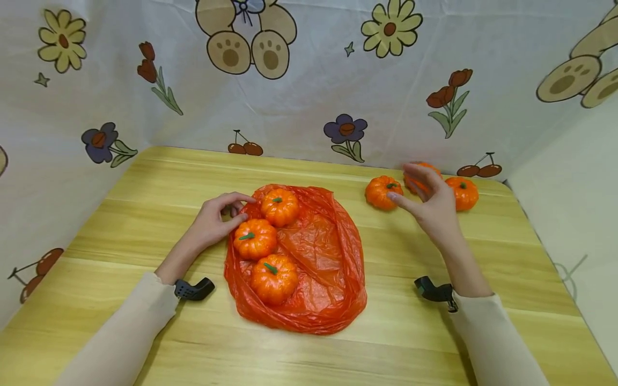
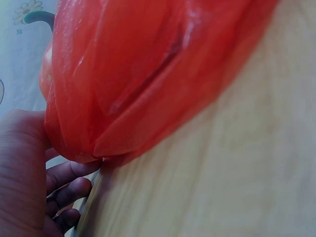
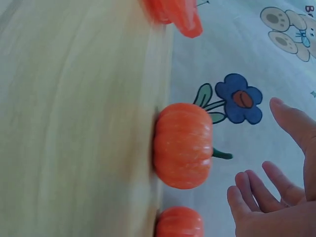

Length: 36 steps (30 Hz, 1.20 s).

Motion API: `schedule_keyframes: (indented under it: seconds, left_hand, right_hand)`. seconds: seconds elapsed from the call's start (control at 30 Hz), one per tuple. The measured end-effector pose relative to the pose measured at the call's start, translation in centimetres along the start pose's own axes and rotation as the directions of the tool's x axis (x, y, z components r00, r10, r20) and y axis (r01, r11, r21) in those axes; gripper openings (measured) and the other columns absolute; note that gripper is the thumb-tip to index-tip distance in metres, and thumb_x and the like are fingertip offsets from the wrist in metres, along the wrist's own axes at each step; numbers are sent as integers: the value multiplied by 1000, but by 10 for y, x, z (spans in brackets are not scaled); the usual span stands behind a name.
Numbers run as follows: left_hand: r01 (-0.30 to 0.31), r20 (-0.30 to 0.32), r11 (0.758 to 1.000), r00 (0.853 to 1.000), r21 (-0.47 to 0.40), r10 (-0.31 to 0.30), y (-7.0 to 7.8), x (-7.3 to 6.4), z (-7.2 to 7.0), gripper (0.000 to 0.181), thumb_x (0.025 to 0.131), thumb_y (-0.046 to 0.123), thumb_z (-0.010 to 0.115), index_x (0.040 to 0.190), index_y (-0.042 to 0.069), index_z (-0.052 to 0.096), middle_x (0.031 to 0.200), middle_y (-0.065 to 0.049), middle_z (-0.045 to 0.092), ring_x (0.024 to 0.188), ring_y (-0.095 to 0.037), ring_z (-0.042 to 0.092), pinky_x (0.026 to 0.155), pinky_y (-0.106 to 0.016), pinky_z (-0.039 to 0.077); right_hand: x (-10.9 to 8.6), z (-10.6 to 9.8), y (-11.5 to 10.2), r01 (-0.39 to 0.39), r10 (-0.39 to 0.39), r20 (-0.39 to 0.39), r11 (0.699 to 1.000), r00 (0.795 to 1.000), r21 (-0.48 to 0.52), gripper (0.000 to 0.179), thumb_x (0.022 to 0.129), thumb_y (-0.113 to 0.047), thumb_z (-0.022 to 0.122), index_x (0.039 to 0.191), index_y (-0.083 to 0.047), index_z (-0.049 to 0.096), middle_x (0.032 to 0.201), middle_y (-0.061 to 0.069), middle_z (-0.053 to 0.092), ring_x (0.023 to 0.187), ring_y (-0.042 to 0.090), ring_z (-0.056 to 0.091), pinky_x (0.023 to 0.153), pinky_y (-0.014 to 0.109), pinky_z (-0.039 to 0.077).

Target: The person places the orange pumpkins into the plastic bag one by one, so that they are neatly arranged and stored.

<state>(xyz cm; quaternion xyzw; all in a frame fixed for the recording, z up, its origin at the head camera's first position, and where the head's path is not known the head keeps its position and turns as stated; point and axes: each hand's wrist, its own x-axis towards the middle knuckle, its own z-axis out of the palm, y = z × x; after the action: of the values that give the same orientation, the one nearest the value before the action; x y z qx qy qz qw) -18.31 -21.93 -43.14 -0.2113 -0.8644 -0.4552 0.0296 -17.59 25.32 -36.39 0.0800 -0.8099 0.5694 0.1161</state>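
Observation:
A thin red plastic bag (image 1: 321, 252) lies spread on the table with its mouth facing up. Three small orange pumpkins with green stems sit along its left side: a back pumpkin (image 1: 281, 209), a middle pumpkin (image 1: 255, 242) and a front pumpkin (image 1: 273, 284). My left hand (image 1: 214, 219) pinches the bag's left edge; the left wrist view shows curled fingers (image 2: 69, 192) against the plastic. At the back right, my right hand (image 1: 436, 212) hovers with spread fingers, holding nothing. Around it are a left pumpkin (image 1: 379, 194), a partly covered pumpkin (image 1: 425, 170) and a right pumpkin (image 1: 465, 197).
The wooden table (image 1: 396, 321) meets a white cloth (image 1: 299, 107) printed with flowers, cherries and bears along its back and left edges. A pale wall surface (image 1: 569, 187) stands at the right. Each wrist wears a black camera, such as the left one (image 1: 193, 289).

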Motion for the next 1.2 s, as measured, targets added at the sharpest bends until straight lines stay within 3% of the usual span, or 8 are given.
schedule_keyframes:
  seconds: [0.2, 0.4, 0.67, 1.03, 1.2]
  left_hand:
    - [-1, 1, 1000, 1000, -1, 1, 1, 0, 1, 35, 97, 6, 72, 128, 23, 75, 95, -2, 65, 82, -19, 55, 73, -25, 44]
    - [-10, 0, 1000, 1000, 2, 10, 3, 0, 1, 35, 97, 6, 72, 128, 22, 74, 94, -2, 65, 81, -18, 55, 72, -25, 44]
    - [-5, -1, 1000, 1000, -4, 5, 3, 0, 1, 35, 97, 6, 72, 128, 22, 75, 93, -2, 65, 81, -18, 54, 72, -26, 43]
    - [-2, 2, 1000, 1000, 3, 2, 4, -1, 0, 35, 97, 5, 71, 128, 20, 74, 95, -2, 65, 82, -18, 55, 72, -25, 44]
    - [-8, -2, 1000, 1000, 3, 8, 5, -1, -1, 34, 97, 6, 71, 128, 20, 74, 95, -2, 65, 82, -18, 54, 72, -26, 43]
  right_hand:
    - [-1, 1, 17, -75, 86, 98, 991, 991, -110, 81, 89, -14, 86, 158, -6, 45, 161, 14, 46, 153, 30, 41, 125, 44, 33]
    - [0, 2, 24, -99, 120, 171, 987, 978, -129, 88, 89, -19, 87, 162, -6, 39, 167, 12, 39, 158, 26, 32, 125, 51, 31]
    - [1, 4, 26, -84, 109, 194, 988, 975, -129, 72, 87, -16, 88, 150, -6, 54, 155, 10, 51, 150, 27, 41, 121, 54, 37]
    - [-1, 8, 24, -63, 97, 210, 985, 973, -161, 63, 85, -13, 90, 140, -6, 59, 143, 11, 60, 140, 25, 51, 117, 53, 44]
    - [-1, 10, 24, -58, 99, 238, 983, 966, -177, 68, 85, -13, 89, 143, -6, 56, 145, 12, 59, 139, 28, 52, 115, 55, 44]
